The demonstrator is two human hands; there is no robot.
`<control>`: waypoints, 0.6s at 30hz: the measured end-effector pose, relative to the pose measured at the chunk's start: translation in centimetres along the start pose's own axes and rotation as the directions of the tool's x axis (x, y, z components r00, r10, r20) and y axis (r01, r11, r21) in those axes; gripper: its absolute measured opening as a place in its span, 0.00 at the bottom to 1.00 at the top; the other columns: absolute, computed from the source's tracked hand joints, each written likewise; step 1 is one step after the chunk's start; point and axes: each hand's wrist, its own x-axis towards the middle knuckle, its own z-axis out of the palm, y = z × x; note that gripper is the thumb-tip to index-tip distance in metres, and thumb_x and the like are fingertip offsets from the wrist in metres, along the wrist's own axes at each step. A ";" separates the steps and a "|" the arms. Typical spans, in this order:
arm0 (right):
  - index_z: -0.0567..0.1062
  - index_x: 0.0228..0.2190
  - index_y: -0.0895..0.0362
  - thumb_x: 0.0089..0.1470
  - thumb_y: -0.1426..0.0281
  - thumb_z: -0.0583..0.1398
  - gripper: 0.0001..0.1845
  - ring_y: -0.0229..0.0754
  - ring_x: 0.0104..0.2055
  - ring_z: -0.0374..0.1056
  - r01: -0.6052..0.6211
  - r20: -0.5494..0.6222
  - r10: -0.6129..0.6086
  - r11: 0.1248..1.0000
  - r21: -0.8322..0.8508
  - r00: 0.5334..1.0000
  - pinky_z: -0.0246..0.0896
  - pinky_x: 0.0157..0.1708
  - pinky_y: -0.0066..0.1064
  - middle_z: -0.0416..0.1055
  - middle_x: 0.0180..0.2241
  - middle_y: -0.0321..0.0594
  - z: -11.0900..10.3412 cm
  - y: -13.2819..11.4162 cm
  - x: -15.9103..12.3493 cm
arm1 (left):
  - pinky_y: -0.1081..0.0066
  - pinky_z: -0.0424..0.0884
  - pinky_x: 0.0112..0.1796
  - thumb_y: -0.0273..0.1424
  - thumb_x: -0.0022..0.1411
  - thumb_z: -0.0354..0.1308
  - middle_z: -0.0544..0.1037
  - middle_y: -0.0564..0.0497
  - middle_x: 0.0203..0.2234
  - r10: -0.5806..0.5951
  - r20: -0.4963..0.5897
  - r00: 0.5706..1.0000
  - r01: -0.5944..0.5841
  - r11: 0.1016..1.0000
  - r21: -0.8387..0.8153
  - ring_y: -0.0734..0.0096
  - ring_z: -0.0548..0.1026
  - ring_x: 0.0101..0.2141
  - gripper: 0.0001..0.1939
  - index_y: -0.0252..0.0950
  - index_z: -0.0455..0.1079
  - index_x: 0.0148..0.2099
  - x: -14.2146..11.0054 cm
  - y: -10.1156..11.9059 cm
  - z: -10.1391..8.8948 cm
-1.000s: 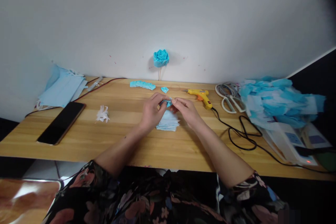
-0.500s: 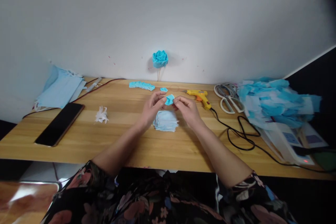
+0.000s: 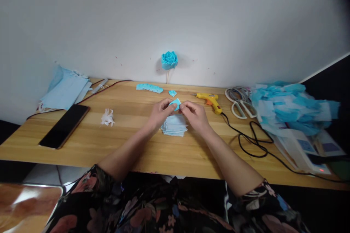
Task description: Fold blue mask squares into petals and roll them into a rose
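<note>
Between my two hands is a small folded blue fabric piece (image 3: 176, 102), held just above the desk. My left hand (image 3: 162, 112) pinches its left side, thumb on top. The fingertips of my right hand (image 3: 194, 115) close on its right edge. Below them lies a stack of pale blue fabric squares (image 3: 174, 126), partly hidden by my fingers. Just beyond my hands rests a single folded blue petal (image 3: 172, 93). Left of that, a row of overlapping folded petals (image 3: 149, 87) lies along the back of the desk.
A blue fabric flower (image 3: 169, 60) on a thin stick leans at the wall. On the right are a yellow glue gun (image 3: 209, 100) with a black cord, scissors (image 3: 240, 107) and a heap of blue scraps (image 3: 292, 107). Leftward lie face masks (image 3: 65, 87), a phone (image 3: 65, 125) and white scraps (image 3: 107, 117).
The blue piece has turned a little in my fingers, and my left thumb now lies farther over it. The whole view has shifted slightly.
</note>
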 end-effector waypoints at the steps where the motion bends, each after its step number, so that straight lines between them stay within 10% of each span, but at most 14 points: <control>1: 0.73 0.23 0.55 0.56 0.61 0.58 0.15 0.37 0.25 0.61 -0.003 0.003 0.003 1.000 0.001 1.000 0.53 0.27 0.29 0.70 0.22 0.35 0.0 0.0 0.0 | 0.73 0.65 0.30 0.37 0.57 0.60 0.70 0.55 0.22 0.002 -0.004 1.000 -0.002 1.000 -0.005 0.74 0.68 0.26 0.10 0.35 0.70 0.30 0.0 0.0 0.0; 10: 0.73 0.25 0.54 0.59 0.52 0.56 0.22 0.40 0.28 0.64 -0.018 0.012 0.018 0.999 0.036 1.000 0.58 0.32 0.32 0.71 0.25 0.37 -0.3 0.5 0.2 | 0.73 0.64 0.30 0.36 0.54 0.59 0.69 0.56 0.21 0.005 -0.035 0.999 -0.005 1.000 0.012 0.75 0.67 0.26 0.09 0.36 0.69 0.29 0.2 -0.3 0.0; 18: 0.73 0.47 0.53 0.54 0.57 0.62 0.21 0.39 0.36 0.67 -0.061 0.027 0.056 0.960 0.273 0.998 0.62 0.38 0.32 0.71 0.33 0.35 -0.6 0.6 0.6 | 0.74 0.60 0.27 0.38 0.54 0.58 0.67 0.56 0.22 0.035 0.014 0.999 -0.036 0.993 0.109 0.75 0.63 0.25 0.10 0.35 0.69 0.29 0.1 -0.3 0.1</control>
